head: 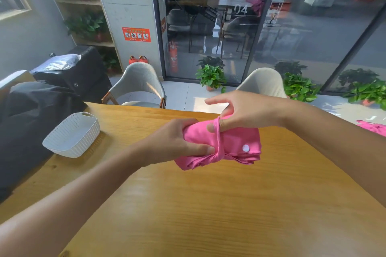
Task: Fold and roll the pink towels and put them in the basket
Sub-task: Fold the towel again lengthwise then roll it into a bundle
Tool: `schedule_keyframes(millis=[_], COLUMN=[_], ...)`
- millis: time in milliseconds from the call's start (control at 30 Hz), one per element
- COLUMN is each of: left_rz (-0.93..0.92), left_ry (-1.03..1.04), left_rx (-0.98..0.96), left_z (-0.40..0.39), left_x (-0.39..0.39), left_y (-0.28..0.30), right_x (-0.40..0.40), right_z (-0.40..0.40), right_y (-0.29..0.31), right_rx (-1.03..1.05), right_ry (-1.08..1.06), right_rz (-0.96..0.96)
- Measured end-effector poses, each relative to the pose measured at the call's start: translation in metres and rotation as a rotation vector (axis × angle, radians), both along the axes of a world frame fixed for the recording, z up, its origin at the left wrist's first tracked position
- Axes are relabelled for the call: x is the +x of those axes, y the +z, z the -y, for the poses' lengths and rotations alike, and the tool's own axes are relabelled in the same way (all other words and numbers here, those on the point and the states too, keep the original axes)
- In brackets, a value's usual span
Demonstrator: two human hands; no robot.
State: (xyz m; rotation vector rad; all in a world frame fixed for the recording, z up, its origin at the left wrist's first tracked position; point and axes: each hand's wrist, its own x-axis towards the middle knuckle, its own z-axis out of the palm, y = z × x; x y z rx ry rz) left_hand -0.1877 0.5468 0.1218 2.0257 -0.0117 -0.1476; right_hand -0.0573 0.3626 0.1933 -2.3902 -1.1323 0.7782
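Both hands are at the rolled pink towel point(221, 145), held just above the wooden table point(208, 204): the left hand point(177, 142) grips its left end with curled fingers, and the right hand point(244, 110) pinches the thin pink loop point(218, 137) stretched around the roll's middle, forefinger held straight. To finish well, keep the left grip firm so the layers cannot unwind, and seat the loop squarely. Whether the white dot point(245, 148) is a snap I cannot tell; the white basket point(73, 134) waits well apart to the left.

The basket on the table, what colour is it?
White, with a ribbed wall; the basket shows best in the head view.
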Motion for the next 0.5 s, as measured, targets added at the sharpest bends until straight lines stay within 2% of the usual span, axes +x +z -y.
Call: schedule_keyframes(millis=[133,200,300,400,467,500], left_rz=[-0.047,-0.116,-0.211,-0.231,-0.277,-0.304], left_ry=[-0.118,-0.122,-0.034,-0.021,0.001,0.016], left_rx=[0.123,0.061,-0.124,-0.171,-0.201,-0.227], left_z=[0.006,0.006,0.0,-0.004,-0.006,-0.007], left_x=[0.012,0.017,0.02,0.019,0.017,0.015], left_y=[0.02,0.025,0.026,0.022,0.017,0.015], right_x=[-0.01,-0.011,-0.008,-0.01,-0.012,-0.011], right_z=[-0.017,-0.02,-0.013,-0.006,-0.002,0.002], right_y=[0.005,0.004,-0.005,-0.024,-0.031,-0.031], right_rx=[-0.129,-0.147,0.033,0.277,0.395,0.411], right_ry=[0.149,0.17,-0.004,-0.214,-0.273,-0.258], right_rz=[0.153,0.088,-0.062,0.092,0.241,0.234])
